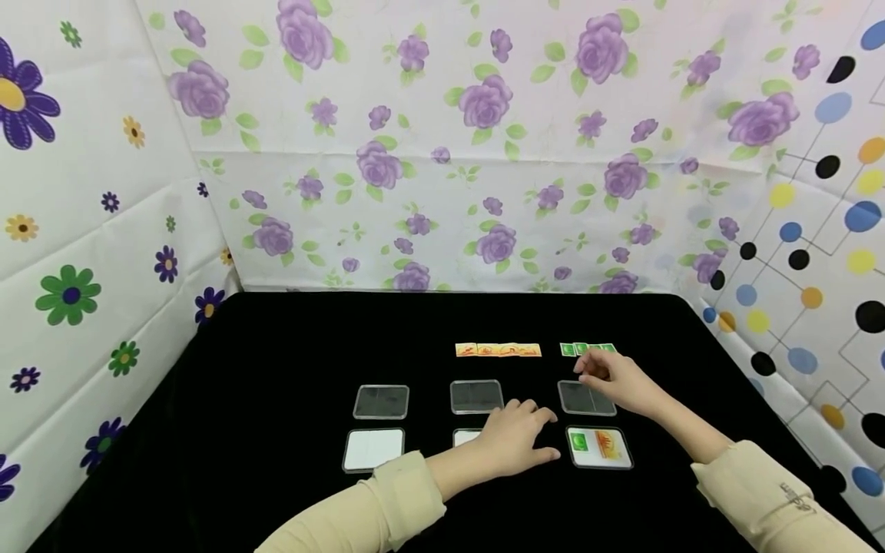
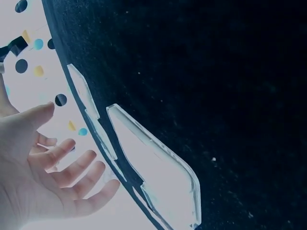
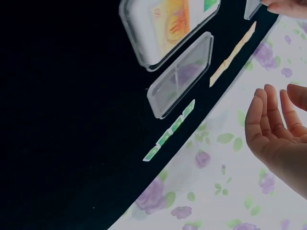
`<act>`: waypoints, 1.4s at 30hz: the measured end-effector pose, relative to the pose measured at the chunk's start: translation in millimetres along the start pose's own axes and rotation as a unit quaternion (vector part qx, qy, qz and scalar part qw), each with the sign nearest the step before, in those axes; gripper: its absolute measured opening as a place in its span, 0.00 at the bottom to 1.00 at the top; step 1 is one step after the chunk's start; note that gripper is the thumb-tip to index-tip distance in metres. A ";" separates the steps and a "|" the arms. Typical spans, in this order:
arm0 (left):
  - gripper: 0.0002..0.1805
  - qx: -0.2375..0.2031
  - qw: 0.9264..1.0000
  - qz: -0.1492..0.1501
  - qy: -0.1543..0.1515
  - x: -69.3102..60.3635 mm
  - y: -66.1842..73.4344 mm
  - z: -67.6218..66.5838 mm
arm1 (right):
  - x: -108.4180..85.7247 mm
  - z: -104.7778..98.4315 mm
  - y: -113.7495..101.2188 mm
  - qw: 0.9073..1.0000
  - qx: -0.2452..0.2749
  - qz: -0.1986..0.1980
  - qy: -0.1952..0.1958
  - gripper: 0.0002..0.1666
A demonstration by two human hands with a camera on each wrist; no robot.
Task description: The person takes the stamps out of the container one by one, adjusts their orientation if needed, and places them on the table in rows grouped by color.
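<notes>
Head view, nearest row: three white rectangular panels with clear plastic rims (image 1: 374, 450) lie on the black table (image 1: 228, 430). The rightmost panel bears one green card (image 1: 578, 442) and one orange-yellow card (image 1: 610, 444). Left hand (image 1: 515, 442): empty, fingers spread, partly hiding the middle panel. Next row: three transparent rectangular plastic trays (image 1: 382, 402). Right hand (image 1: 615, 378): empty, fingers loosely bent, partly overlapping the rightmost tray. Beyond: a strip of orange-yellow cards (image 1: 498, 350), left of a row of green-and-white cards (image 1: 575, 349).
</notes>
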State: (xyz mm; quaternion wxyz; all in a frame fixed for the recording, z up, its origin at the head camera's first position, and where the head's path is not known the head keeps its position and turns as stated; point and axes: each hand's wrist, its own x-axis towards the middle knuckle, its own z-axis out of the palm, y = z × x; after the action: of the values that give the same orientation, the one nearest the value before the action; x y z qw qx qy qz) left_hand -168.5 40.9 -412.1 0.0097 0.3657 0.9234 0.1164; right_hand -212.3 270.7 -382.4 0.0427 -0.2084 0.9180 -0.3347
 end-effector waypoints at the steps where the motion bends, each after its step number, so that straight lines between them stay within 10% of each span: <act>1: 0.26 0.000 1.000 0.000 0.000 1.5 0.6 0.2 | -2.3 0.3 0.1 1.000 -0.005 -0.002 0.003 0.05; 18: 0.29 -0.079 0.995 -0.015 -0.060 19.3 -3.6 12.2 | -26.7 25.9 8.3 0.998 -0.065 -0.021 -0.009 0.02; 42: 0.35 -0.061 0.995 -0.036 -0.066 38.8 0.7 22.2 | -49.8 35.6 30.5 0.986 -0.156 -0.056 -0.025 0.17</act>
State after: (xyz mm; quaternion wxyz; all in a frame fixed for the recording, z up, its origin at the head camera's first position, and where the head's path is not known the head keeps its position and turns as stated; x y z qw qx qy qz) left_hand -194.2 72.3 -430.9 0.0971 0.3380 0.9244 0.1475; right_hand -170.0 291.0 -432.3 0.0139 -0.2718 0.9446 -0.1837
